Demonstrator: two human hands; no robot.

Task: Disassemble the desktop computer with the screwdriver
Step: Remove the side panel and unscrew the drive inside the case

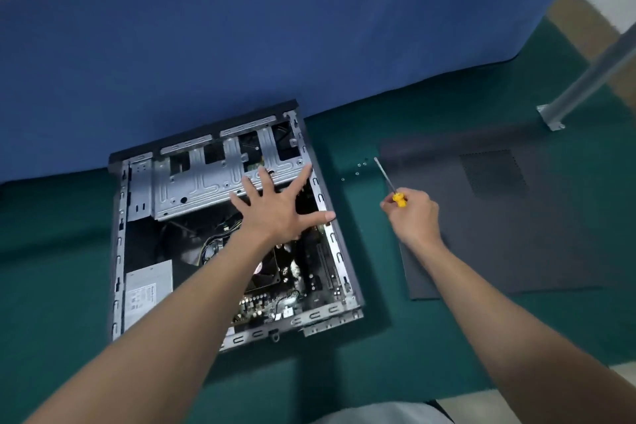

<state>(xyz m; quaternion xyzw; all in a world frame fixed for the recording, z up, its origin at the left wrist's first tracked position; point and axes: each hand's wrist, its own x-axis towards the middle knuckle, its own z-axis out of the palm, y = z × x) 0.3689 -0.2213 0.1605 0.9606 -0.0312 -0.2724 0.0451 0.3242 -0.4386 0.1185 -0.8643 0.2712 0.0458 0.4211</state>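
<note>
Now, left hand, fingers wide apart, over the desktop computer, right hand tight round the screwdriver.

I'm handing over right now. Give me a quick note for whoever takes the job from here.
Left hand: open, fingers spread over the drive cage inside the computer case.
Right hand: grips the screwdriver beside the case, shaft pointing away.
Done: side panel off, lying on the green cloth to the right; loose screws between panel and case.
Left: drive cage, power supply and motherboard not yet removed.
</note>
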